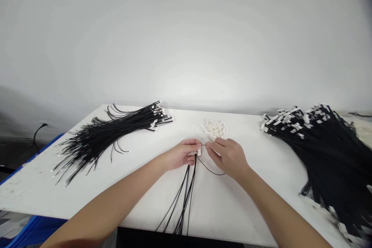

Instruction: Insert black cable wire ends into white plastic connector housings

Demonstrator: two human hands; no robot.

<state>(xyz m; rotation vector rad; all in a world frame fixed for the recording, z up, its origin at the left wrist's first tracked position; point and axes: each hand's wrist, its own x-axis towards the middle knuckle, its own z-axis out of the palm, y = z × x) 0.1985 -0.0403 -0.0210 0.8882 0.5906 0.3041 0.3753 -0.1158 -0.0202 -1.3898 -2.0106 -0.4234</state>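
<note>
Parts pile (214,128) between wire bundles (116,126)

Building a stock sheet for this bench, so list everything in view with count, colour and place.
wall: one, pale grey, behind the table
table: one, white, under the work
left wire bundle: one, black with white ends, table's left
right wire heap: one, black with white ends, table's right
small pieces: one pile, uncountable, white, beyond the hands
held piece: one, white, in the left hand
hanging wires: several, black, below the left hand
pinched wire: one, black, at the right fingertips
wire loop: one, black, between the hands
cord: one, black, far left
blue object: at least one, partly hidden, lower left
left hand: one, bare, centre
right hand: one, bare, right of centre
</note>
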